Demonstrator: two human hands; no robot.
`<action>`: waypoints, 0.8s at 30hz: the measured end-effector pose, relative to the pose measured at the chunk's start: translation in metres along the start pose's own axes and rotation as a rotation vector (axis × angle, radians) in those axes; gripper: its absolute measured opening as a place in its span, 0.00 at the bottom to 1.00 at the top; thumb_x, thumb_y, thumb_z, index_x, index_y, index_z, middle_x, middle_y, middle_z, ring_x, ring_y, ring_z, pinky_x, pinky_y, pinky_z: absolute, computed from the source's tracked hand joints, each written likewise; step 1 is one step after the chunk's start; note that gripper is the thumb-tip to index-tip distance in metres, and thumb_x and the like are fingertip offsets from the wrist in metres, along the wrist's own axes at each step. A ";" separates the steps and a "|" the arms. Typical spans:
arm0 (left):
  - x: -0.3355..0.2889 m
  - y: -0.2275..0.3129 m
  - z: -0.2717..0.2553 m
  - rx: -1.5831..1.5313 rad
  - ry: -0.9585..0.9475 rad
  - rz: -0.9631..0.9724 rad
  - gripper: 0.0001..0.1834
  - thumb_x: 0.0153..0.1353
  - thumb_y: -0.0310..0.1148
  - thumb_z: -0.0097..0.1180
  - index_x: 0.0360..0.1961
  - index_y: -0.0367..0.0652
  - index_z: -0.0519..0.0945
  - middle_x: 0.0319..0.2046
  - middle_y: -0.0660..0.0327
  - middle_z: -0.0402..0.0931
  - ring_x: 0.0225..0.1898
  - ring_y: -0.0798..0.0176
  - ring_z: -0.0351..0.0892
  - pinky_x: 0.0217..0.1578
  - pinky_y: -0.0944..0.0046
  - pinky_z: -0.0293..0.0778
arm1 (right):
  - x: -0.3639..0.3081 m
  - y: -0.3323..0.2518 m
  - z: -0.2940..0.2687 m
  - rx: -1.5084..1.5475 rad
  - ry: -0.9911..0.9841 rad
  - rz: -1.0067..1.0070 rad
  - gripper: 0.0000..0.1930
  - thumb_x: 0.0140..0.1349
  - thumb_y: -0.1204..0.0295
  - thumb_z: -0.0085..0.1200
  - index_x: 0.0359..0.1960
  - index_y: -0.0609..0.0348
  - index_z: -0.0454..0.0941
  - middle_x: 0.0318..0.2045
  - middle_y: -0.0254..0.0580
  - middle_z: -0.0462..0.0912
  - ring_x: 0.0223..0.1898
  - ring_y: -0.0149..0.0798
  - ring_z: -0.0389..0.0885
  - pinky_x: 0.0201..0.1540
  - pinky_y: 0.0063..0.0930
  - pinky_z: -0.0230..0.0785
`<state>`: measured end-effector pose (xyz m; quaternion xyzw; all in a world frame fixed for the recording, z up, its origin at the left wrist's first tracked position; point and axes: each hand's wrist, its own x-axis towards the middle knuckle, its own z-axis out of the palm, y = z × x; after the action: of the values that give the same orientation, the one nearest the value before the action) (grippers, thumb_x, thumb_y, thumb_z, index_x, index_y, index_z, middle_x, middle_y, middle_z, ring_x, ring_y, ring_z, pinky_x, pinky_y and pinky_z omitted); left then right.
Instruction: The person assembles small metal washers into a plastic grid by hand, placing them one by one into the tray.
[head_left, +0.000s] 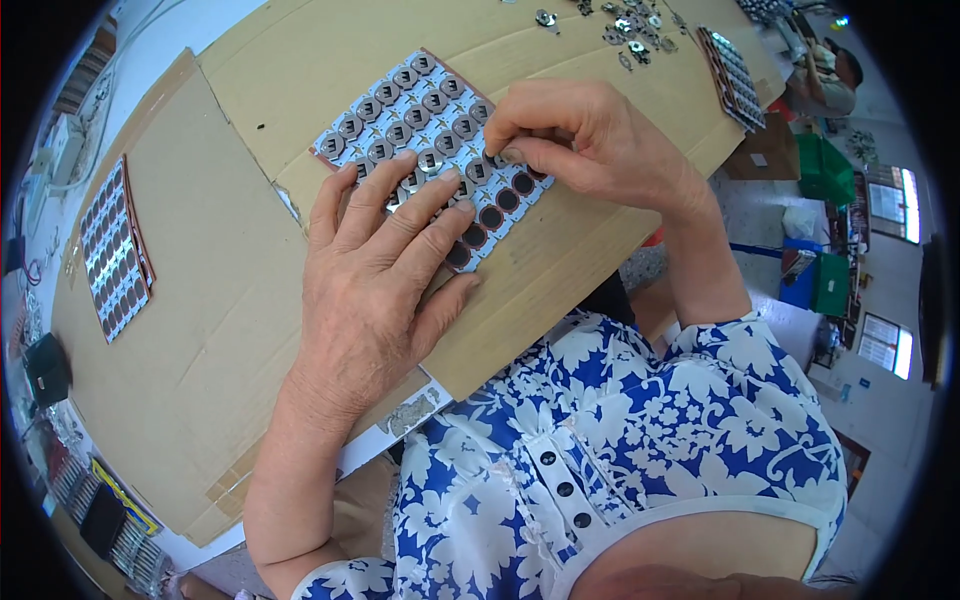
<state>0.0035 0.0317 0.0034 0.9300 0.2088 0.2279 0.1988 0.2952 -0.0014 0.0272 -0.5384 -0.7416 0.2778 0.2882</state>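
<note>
A white panel (360, 112) with rows of round metal parts lies on the cardboard-covered table. Its nearest row shows dark bare circles (507, 201), while the rows behind carry grey metal discs with small dark marks. My left hand (372, 262) rests flat across the panel's left and middle, fingers spread, covering some of the discs. At the panel's right edge my right hand (590, 145) is closed, thumb and index finger pinched together just above the row behind the dark circles. Whatever sits between those fingertips is hidden by them.
Loose small metal pieces (640, 28) are scattered at the back. Similar panels are stacked at the left (115, 255) and at the far right table edge (732, 78). Beyond the table stand a brown carton (762, 158) and green crates (824, 172). Another person (825, 88) sits far right.
</note>
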 end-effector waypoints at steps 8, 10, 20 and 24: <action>0.002 -0.001 -0.001 -0.014 -0.015 -0.023 0.29 0.58 0.40 0.80 0.61 0.45 0.89 0.69 0.59 0.85 0.77 0.44 0.75 0.80 0.31 0.62 | -0.003 -0.006 0.015 0.083 0.043 0.185 0.05 0.69 0.79 0.67 0.44 0.65 0.86 0.37 0.47 0.89 0.36 0.41 0.89 0.41 0.35 0.79; 0.003 0.000 -0.002 -0.014 -0.021 -0.027 0.29 0.58 0.40 0.80 0.61 0.45 0.89 0.69 0.59 0.85 0.77 0.44 0.75 0.80 0.31 0.62 | -0.010 -0.006 0.021 -0.014 0.157 0.090 0.06 0.68 0.80 0.68 0.43 0.65 0.85 0.35 0.46 0.86 0.35 0.43 0.88 0.39 0.35 0.79; 0.005 0.004 -0.006 0.011 -0.070 -0.031 0.30 0.59 0.38 0.81 0.63 0.45 0.89 0.70 0.58 0.86 0.77 0.41 0.76 0.80 0.31 0.62 | -0.018 -0.010 0.031 -0.147 0.256 -0.023 0.06 0.68 0.74 0.68 0.39 0.60 0.83 0.35 0.48 0.85 0.37 0.52 0.90 0.38 0.43 0.81; 0.007 0.001 -0.006 -0.007 -0.046 -0.020 0.30 0.58 0.37 0.81 0.63 0.46 0.89 0.70 0.58 0.86 0.77 0.41 0.76 0.80 0.31 0.62 | 0.000 0.029 -0.010 -0.125 0.318 0.135 0.06 0.70 0.73 0.68 0.43 0.61 0.86 0.35 0.47 0.87 0.32 0.45 0.89 0.37 0.40 0.81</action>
<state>0.0066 0.0356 0.0108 0.9323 0.2124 0.2051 0.2090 0.3211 0.0075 0.0136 -0.6411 -0.6645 0.1612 0.3485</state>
